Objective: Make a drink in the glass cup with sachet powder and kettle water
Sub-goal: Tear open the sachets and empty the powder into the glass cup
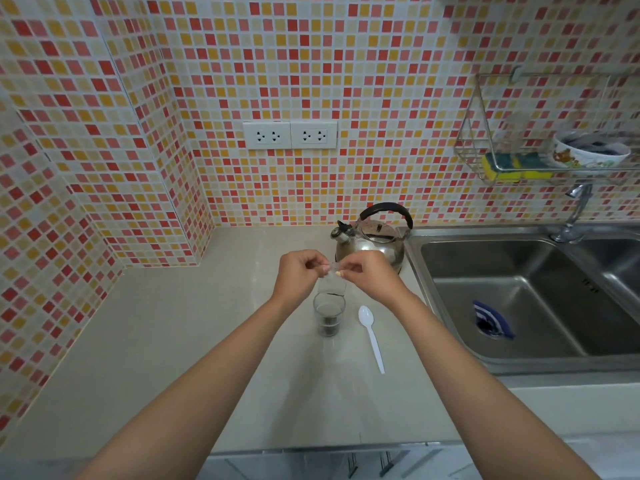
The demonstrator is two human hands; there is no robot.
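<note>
While both hands pinch its top edge, a small clear plastic sachet (331, 285) hangs mouth-down directly above the short clear glass cup (329, 315), which stands on the pale grey countertop (173, 341) with dark powder in its bottom. Left hand (300, 271) and right hand (367, 271) each close fingertips on the sachet. Just right of the cup lies a white plastic spoon (372, 336). Behind the cup sits a steel kettle with a black handle (372, 239); further right of the cup is a stainless steel sink (450, 258).
</note>
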